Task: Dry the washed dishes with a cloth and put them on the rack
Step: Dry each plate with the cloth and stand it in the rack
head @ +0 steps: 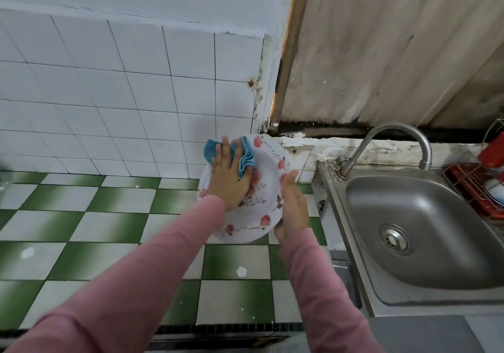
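**Plate held up over the tiles, cloth pressed to its face**

From my feed the biggest thing is the white tiled wall [109, 93] across the left. Below it runs a green-and-white checked tile surface [81, 230]. A stained wooden panel [381, 53] fills the upper right.

Under the panel sits the steel sink [436, 257], with its curved tap [395, 134] rising from the back left corner and arching over the basin. Two pink sleeves [136, 284] reach in from the bottom edge toward the middle.

The plate [266, 178], white with red flowers, is in the air between both hands. It sits above the checked tiles just left of the sink, tilted so its face turns toward me.

The rack [469, 186] is red and wire-framed, on the far side of the sink at the right edge. It is cut off by the frame, well apart from the plate. I see something white inside it but cannot tell what.

My right hand [293, 208] clamps the plate's right rim, with the thumb lying along the front; the fingers go behind, out of my sight. My left hand [229, 178] lies flat, fingers straight and spread, pressing the blue cloth [246, 159] against the upper left of the plate's face. The cloth bunches out on either side of the fingers.

Smallest is the round drain [394, 239] in the basin floor.
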`<action>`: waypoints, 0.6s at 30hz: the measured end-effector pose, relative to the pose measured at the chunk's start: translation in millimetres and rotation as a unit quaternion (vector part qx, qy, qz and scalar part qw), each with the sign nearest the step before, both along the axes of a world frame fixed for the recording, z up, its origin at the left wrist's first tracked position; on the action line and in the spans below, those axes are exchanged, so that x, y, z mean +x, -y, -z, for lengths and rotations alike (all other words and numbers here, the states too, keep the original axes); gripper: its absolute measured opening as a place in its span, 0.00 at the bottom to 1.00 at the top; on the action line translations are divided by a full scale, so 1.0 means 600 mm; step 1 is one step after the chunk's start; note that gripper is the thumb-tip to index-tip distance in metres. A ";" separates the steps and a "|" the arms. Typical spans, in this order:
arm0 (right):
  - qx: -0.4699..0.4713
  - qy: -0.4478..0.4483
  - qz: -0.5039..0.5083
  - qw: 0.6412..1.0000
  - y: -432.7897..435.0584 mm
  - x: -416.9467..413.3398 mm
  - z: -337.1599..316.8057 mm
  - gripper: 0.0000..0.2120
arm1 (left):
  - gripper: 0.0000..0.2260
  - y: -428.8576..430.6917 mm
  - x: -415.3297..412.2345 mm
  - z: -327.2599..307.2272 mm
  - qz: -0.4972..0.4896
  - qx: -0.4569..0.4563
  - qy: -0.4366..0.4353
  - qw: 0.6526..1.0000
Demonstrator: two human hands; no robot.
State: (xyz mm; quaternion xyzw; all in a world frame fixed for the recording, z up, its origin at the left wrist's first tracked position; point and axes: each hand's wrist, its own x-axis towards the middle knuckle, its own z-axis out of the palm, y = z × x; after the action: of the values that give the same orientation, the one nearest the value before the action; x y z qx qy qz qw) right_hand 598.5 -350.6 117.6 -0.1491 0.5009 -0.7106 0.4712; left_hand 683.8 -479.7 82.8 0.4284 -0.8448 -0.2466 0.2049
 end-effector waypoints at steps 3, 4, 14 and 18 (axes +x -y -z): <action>-0.014 0.009 0.049 0.999 -0.002 -0.009 -0.004 0.29 | 0.31 -0.007 0.032 0.024 0.043 -0.004 0.081 0.996; -0.021 0.014 0.062 0.998 -0.001 -0.014 -0.005 0.27 | 0.31 -0.017 0.040 0.036 0.067 -0.014 0.117 0.991; 0.011 0.014 0.081 0.997 0.028 0.011 -0.002 0.37 | 0.25 -0.120 -0.008 0.027 0.170 0.235 -0.191 0.938; 0.000 0.013 0.040 0.999 0.032 0.027 -0.002 0.35 | 0.33 -0.059 -0.019 0.004 0.094 0.058 -0.131 0.985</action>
State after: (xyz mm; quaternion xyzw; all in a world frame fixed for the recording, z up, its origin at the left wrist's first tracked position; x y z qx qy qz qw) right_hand 614.6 -370.1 118.5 -0.1203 0.5004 -0.7305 0.4489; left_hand 672.3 -444.2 80.3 0.3223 -0.8314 -0.3672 0.2646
